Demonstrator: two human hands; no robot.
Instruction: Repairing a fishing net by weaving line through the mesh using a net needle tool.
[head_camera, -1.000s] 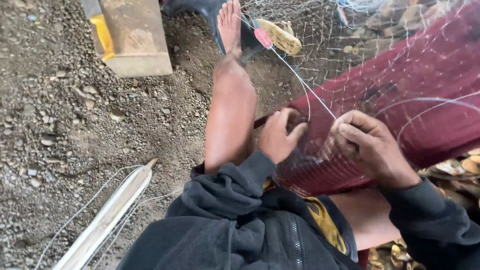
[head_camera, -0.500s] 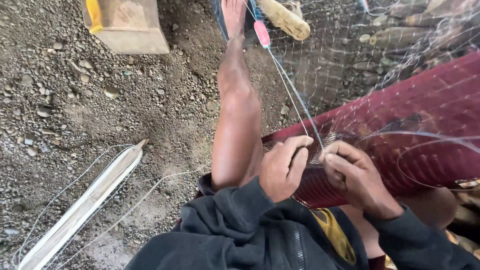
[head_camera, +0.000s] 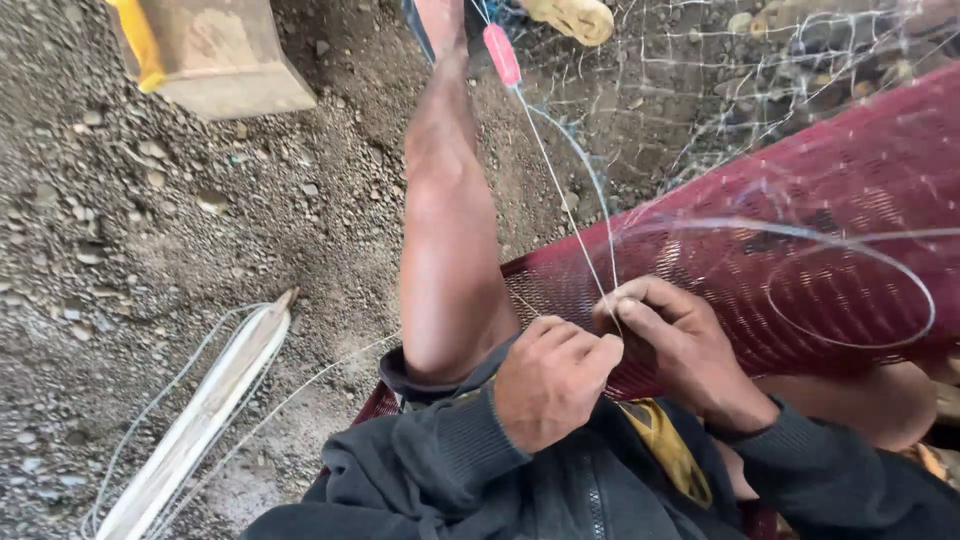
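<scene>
Line (head_camera: 560, 190) runs taut from frame top to lower centre, pinched between closed left hand (head_camera: 548, 378) and right hand (head_camera: 672, 335) over red mesh (head_camera: 800, 230).

Gravelly ground (head_camera: 130, 230) carries a wooden block (head_camera: 215, 55) far ahead-left of the left hand (head_camera: 550, 380) and a white stick (head_camera: 200, 420) just left.

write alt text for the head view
Both hands, left hand and right hand, pinch a thin clear line over a dark red mesh across the lap. A bare leg stretches over gravel.
</scene>
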